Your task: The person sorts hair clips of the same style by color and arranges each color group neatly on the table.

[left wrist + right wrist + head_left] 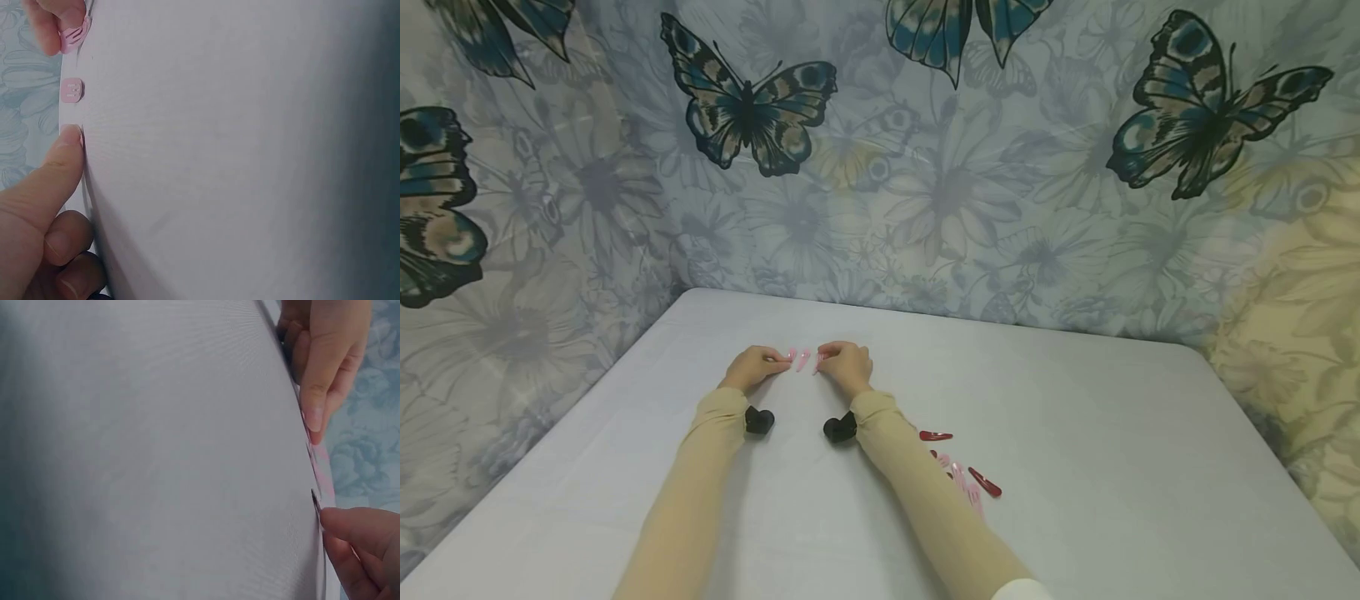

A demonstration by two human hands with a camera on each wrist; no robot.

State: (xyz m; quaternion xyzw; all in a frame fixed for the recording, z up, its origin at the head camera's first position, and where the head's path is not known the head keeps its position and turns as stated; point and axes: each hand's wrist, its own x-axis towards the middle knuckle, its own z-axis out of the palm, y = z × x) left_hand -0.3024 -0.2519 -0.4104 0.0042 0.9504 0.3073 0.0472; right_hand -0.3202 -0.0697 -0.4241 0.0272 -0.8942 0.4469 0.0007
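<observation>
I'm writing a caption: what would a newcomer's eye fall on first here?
Probably the large butterflies on the backdrop behind the white table. Next, the left hand and right hand at a short row of pink clips near the table's far edge. Then the red clips beside the right sleeve, nearer the viewer.

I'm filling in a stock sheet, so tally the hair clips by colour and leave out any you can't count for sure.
Pink clips, in the row at the hands: 3
Red clips, beside the heap: 2
Total: 5
Left out: the overlapping pink and red heap, partly hidden by the right sleeve.
</observation>
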